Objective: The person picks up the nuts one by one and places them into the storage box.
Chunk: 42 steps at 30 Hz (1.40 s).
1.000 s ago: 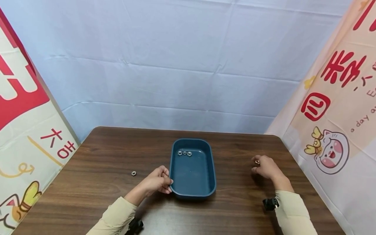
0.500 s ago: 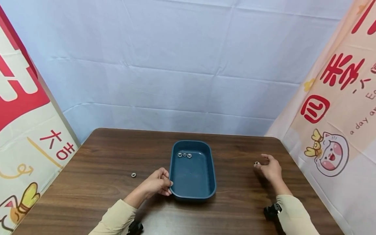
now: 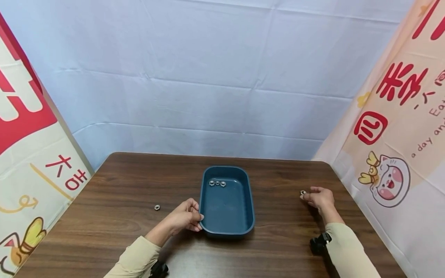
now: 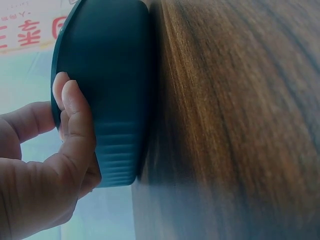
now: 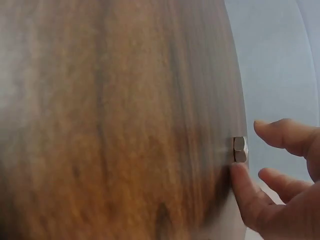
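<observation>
My left hand (image 3: 183, 217) pinches the near left part of the rim of a blue plastic tray (image 3: 227, 234); in the left wrist view, fingers (image 4: 76, 100) lie along its outer wall. Three metal hex nuts (image 3: 217, 183) sit in a row inside, toward the far left. On the table's right side, another hex nut (image 5: 240, 149) lies with one fingertip of my right hand (image 5: 280, 185) right at its edge. A second finger (image 5: 280, 132) is held apart from the nut, leaving a gap. Further left on the table is a single nut (image 3: 157, 207).
The brown wood-grain table (image 3: 278, 247) has rounded far corners. A pale cloth (image 3: 208, 77) hangs behind it. Printed banners stand at the left (image 3: 31, 154) and right (image 3: 389, 127). Black wrist cameras (image 3: 320, 243) are worn at the sleeves.
My right hand's fingers spread apart beside the right-hand nut, then came somewhat closer together and lower. The left hand and tray stay in place; the head view shifts slightly.
</observation>
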Available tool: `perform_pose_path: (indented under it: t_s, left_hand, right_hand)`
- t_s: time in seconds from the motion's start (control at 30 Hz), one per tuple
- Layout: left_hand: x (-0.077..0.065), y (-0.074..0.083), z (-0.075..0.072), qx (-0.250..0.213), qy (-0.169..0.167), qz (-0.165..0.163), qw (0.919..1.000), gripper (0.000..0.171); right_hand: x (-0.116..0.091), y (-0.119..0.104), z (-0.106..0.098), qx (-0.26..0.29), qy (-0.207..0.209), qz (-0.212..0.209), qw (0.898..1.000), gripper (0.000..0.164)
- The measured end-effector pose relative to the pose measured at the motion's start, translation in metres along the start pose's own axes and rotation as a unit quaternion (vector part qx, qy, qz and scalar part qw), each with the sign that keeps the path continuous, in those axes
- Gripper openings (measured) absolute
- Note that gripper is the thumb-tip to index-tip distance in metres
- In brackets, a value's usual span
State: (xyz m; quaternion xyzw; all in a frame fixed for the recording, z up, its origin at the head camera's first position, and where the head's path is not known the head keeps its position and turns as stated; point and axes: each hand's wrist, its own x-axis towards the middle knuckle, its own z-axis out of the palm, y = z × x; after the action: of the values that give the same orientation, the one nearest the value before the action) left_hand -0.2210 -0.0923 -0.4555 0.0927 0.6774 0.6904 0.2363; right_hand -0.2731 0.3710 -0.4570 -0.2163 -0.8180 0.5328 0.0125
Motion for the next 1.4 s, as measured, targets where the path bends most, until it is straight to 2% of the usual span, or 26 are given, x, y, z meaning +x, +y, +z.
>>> perform_pose_path:
  t_s: [0.2,0.37,0.7,0.83,0.97,1.07,1.17,1.3,1.4]
  left_hand:
    - [0.0,0.001,0.0,0.002,0.001,0.002,1.0,0.029]
    - [-0.001,0.0,-0.001,0.0,-0.003,0.0,1.0,0.029]
    - [-0.001,0.001,-0.002,-0.002,-0.002,0.003,1.0,0.03]
    - [-0.002,0.001,-0.001,-0.004,-0.005,0.002,1.0,0.03]
    - [-0.003,0.003,0.0,-0.005,-0.005,0.002,1.0,0.03]
    - [-0.003,0.003,0.001,-0.006,-0.004,0.002,1.0,0.03]
    - [-0.003,0.003,0.001,-0.007,-0.005,0.002,1.0,0.03]
    - [-0.003,0.003,0.001,-0.008,-0.005,0.003,1.0,0.03]
    - [-0.004,0.003,0.001,-0.009,-0.004,0.004,0.9999,0.03]
  right_hand:
    - [0.006,0.003,0.004,0.008,0.003,0.01,1.0,0.059]
    - [0.012,0.006,0.008,-0.011,0.016,0.013,1.0,0.054]
    - [0.022,0.006,0.013,-0.037,0.018,-0.016,0.999,0.031]
    - [0.019,0.004,0.009,-0.04,-0.015,-0.016,0.999,0.027]
    - [0.011,-0.001,0.002,-0.02,-0.08,-0.027,0.996,0.028]
    - [0.004,-0.005,0.002,0.026,-0.116,-0.036,0.992,0.031]
    - [-0.003,-0.008,0.007,0.118,-0.107,-0.036,0.987,0.032]
    - [-0.012,-0.01,0.015,0.268,-0.074,-0.025,0.96,0.021]
    - [-0.015,-0.01,0.018,0.32,-0.069,-0.023,0.945,0.023]
